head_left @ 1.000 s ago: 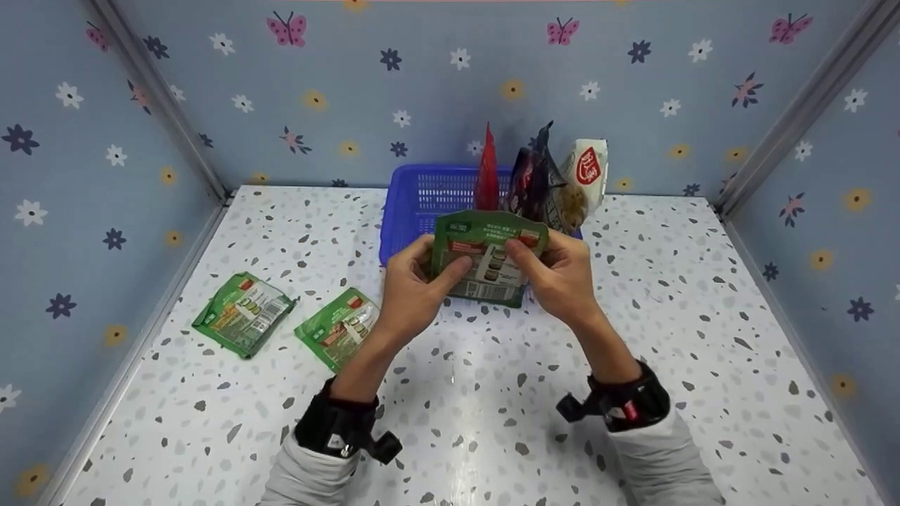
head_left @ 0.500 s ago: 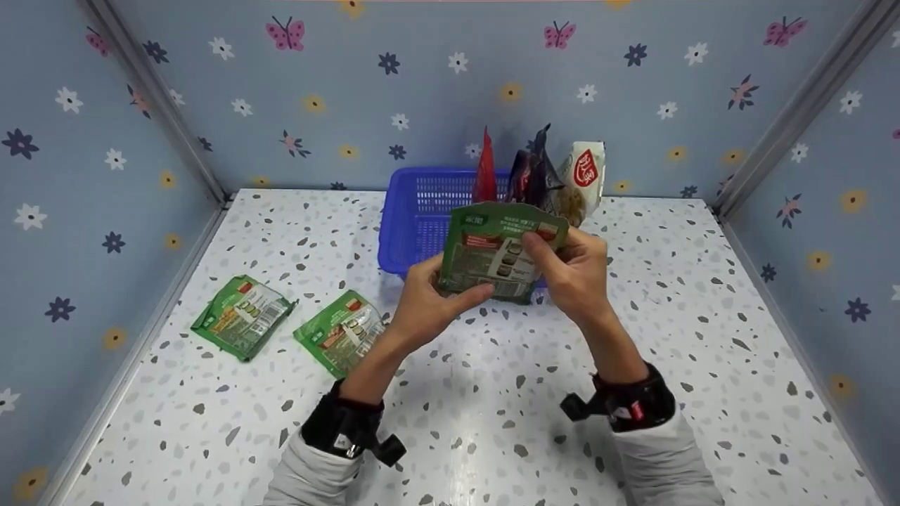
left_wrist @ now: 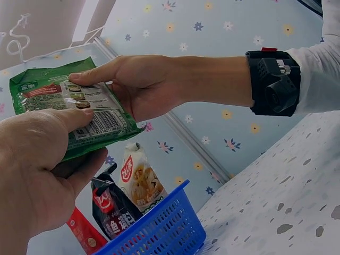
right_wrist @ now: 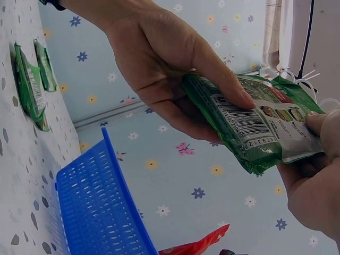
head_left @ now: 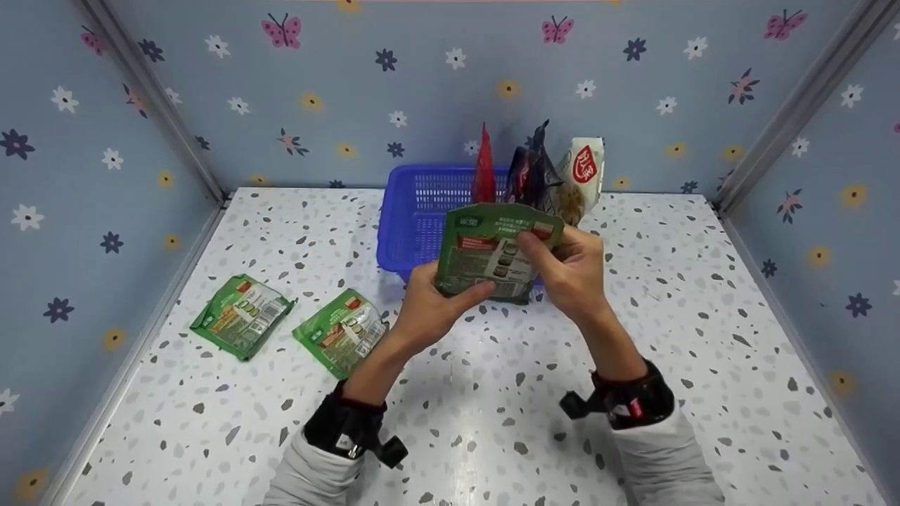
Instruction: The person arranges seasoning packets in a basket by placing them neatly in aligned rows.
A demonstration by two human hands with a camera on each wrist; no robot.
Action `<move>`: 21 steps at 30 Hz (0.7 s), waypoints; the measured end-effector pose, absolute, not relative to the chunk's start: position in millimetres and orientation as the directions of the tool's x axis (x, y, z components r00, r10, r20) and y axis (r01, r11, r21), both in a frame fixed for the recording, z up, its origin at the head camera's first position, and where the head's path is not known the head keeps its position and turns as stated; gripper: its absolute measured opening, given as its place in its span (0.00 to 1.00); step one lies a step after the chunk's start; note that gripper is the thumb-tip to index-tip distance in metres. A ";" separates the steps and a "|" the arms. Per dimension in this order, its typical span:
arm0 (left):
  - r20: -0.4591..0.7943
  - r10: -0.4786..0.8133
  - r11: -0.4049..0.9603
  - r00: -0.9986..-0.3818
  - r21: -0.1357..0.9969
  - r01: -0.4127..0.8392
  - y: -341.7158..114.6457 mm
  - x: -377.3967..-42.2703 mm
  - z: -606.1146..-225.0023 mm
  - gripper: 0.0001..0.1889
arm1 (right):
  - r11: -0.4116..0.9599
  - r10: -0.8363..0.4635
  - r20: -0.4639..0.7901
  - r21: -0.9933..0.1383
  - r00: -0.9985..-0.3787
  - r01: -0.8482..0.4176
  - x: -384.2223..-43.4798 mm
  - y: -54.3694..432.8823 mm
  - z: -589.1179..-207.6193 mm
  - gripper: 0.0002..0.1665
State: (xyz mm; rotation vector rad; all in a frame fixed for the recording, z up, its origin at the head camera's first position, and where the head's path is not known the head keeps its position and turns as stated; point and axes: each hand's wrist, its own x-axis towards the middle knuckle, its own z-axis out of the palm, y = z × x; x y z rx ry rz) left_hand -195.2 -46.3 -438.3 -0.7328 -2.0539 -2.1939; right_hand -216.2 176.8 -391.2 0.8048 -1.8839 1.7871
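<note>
Left hand and right hand grip the green pouch by opposite sides—raised near the blue basket at the counter's far edge. Probably light, pliable and slippery—hold the side edges.

Lt-grey sleeves, creased at the forearms, meet blk wristbands, each w/ a small blk cam jutting inward; the R band (L-wrist view shows it best) bears a red tab.
</note>
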 end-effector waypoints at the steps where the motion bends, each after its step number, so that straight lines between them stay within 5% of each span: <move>1: 0.369 0.278 -0.119 -0.887 0.929 0.349 -46.2 -195.3 -438.5 0.19 | 0.008 -0.123 0.656 -0.749 -0.744 -0.662 -216.2 176.7 -391.2 0.09; 13: 0.373 0.266 -0.097 -0.889 0.928 0.361 -46.8 -195.8 -438.4 0.20 | 0.032 -0.113 0.645 -0.758 -0.756 -0.651 -217.3 175.9 -392.2 0.07; 21: 0.439 0.189 -0.055 -0.878 0.898 0.437 -50.0 -196.4 -437.4 0.18 | 0.018 -0.106 0.558 -0.827 -0.823 -0.562 -214.8 172.3 -391.4 0.13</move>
